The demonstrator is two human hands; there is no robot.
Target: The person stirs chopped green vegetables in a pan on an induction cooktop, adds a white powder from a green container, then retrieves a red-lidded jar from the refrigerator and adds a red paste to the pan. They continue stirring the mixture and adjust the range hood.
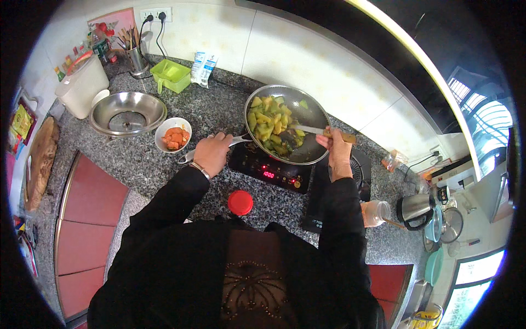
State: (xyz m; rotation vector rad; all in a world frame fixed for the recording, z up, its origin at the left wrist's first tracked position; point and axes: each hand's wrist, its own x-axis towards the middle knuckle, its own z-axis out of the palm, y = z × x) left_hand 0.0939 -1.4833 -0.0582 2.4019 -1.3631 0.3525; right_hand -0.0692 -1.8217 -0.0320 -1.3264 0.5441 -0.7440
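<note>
My left hand (212, 155) grips the metal handle of a frying pan (315, 111) on an induction cooktop (267, 169), whose red display is lit. Cut green vegetable pieces (269, 119) lie mostly in the pan's left and lower part. My right hand (337, 149) holds the wooden handle of a spatula (311, 129); its metal shaft reaches into the vegetables, and the blade is partly hidden among them. Left of my left hand stands a white bowl (160, 142) with orange-red pieces (176, 137) in it. A red lid (240, 202) lies on the granite counter in front of me.
A steel basin (128, 130), a green plastic container (181, 83) and a white packet (202, 69) stand on the left and back. To the right are an open jar (374, 214) with a utensil in it and a steel kettle (415, 207). The range hood (312, 28) hangs above.
</note>
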